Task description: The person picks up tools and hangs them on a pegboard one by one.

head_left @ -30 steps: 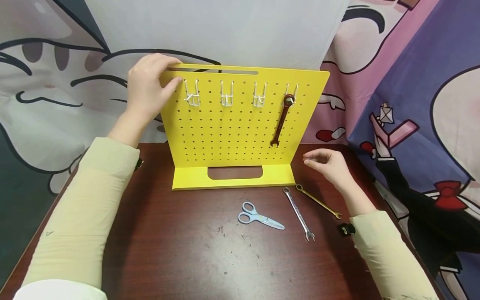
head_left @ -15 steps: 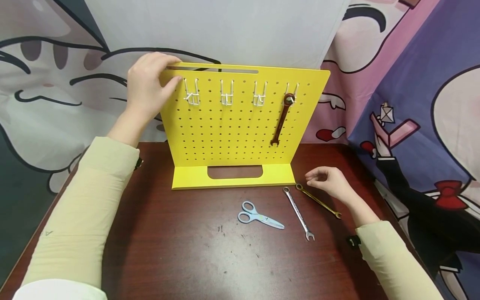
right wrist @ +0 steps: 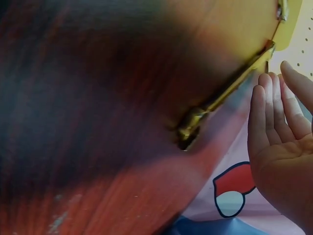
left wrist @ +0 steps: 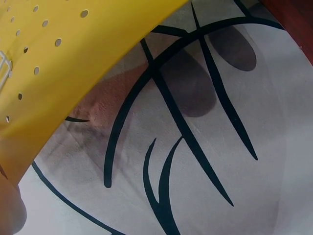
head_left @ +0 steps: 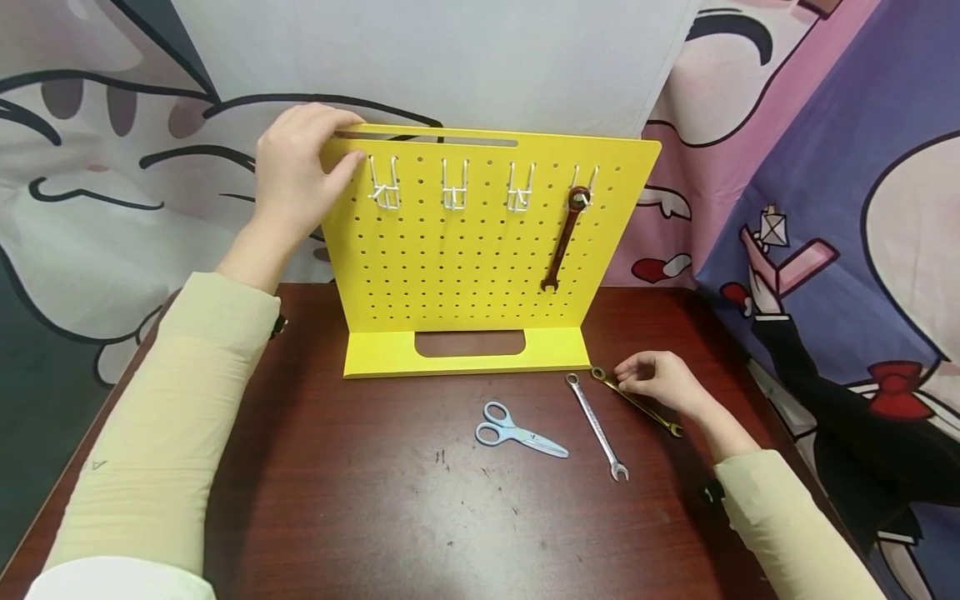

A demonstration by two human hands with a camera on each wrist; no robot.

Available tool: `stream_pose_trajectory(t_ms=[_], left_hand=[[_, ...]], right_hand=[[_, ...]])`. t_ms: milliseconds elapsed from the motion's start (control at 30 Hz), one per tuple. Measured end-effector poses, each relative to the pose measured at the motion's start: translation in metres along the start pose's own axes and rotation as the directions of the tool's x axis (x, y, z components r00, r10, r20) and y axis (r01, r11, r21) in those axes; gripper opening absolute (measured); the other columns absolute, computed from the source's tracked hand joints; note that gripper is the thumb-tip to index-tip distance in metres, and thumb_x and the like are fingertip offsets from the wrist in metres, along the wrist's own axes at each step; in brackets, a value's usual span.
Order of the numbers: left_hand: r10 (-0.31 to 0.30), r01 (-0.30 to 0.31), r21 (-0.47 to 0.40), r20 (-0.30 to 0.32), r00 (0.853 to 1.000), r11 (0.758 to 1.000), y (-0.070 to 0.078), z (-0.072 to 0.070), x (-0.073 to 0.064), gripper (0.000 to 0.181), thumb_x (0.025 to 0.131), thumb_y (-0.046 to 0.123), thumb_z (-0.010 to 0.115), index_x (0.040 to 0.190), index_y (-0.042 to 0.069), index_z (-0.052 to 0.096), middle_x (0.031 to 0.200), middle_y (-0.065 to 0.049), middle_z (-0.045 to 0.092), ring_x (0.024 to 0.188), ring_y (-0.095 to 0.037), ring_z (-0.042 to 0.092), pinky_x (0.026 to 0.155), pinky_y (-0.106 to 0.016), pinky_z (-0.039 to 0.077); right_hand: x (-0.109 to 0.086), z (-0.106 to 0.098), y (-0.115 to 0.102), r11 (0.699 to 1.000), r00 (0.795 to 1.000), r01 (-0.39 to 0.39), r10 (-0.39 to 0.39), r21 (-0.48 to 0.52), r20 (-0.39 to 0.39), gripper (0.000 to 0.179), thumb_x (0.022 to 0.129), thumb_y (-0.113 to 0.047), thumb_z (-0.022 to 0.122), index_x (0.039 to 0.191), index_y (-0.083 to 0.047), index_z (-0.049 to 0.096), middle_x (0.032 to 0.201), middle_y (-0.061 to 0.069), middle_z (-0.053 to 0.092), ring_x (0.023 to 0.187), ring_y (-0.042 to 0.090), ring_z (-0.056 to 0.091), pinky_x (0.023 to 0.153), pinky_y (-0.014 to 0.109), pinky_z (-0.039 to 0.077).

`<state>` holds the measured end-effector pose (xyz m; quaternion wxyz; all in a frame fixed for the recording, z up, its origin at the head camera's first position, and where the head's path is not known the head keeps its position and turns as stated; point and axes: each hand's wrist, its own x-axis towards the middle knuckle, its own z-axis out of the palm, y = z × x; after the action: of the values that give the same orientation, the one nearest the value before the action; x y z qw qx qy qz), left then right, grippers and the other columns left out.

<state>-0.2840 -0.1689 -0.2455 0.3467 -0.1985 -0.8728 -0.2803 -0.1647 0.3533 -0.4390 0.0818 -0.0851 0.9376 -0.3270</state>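
A gold combination wrench [head_left: 649, 412] slants, ring end toward the yellow pegboard [head_left: 480, 231]; right grip [head_left: 663, 381] hovers, fingers relaxed, empty; left grip [head_left: 302, 171] pinches the pegboard.

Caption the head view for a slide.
Left hand grips the yellow pegboard bearing a dark red wrench; right hand is close to the gold wrench, silver wrench and scissors nearby.

Scuffed reddish table [head_left: 360, 467], pale panel [head_left: 450, 67] behind, cartoon-printed cloth [head_left: 810, 150] on both sides
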Motion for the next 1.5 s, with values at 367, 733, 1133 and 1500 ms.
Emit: stream_pose_trajectory(t_ms=[367,733,1133,1500], left_hand=[[-0.003,0.003,0.000,0.008,1.000,1.000,0.002,-0.001,0.001,0.030,0.099,0.013,0.074,0.130,0.009,0.074,0.130,-0.012,0.076,0.127,-0.033,0.065,0.115,-0.046,0.049],[0.014,-0.014,0.005,-0.009,1.000,1.000,0.001,0.000,0.000,0.030,0.099,0.013,0.074,0.129,0.008,0.074,0.130,-0.012,0.076,0.127,-0.033,0.065,0.115,-0.045,0.049],[0.006,-0.006,0.002,-0.014,1.000,1.000,0.000,0.001,0.000,0.030,0.099,0.013,0.074,0.129,0.008,0.074,0.130,-0.012,0.076,0.127,-0.033,0.065,0.115,-0.045,0.048],[-0.004,0.004,0.004,-0.007,1.000,1.000,0.001,0.001,-0.001,0.030,0.099,0.013,0.074,0.129,0.009,0.074,0.129,-0.012,0.076,0.127,-0.033,0.065,0.115,-0.046,0.048]], right_hand=[[-0.001,0.008,0.009,1.000,1.000,0.000,0.000,0.011,0.018,0.018,0.085,-0.003,0.085,0.102,0.002,0.079,0.091,0.012,0.080,0.077,0.001,0.068,0.072,0.013,0.054],[0.000,0.012,0.008,1.000,1.000,0.009,-0.009,-0.005,-0.019,0.017,0.082,0.000,0.085,0.097,0.004,0.078,0.085,0.011,0.078,0.074,0.001,0.065,0.068,0.014,0.054],[0.005,0.009,0.003,1.000,1.000,0.006,-0.005,-0.026,0.013,0.014,0.081,0.000,0.085,0.093,0.004,0.079,0.079,0.006,0.075,0.069,0.000,0.059,0.065,0.016,0.049],[0.005,0.010,0.002,0.998,0.998,-0.012,0.016,-0.062,0.059,0.010,0.083,-0.009,0.086,0.086,-0.003,0.079,0.076,0.002,0.074,0.069,0.007,0.059,0.065,0.019,0.049]])
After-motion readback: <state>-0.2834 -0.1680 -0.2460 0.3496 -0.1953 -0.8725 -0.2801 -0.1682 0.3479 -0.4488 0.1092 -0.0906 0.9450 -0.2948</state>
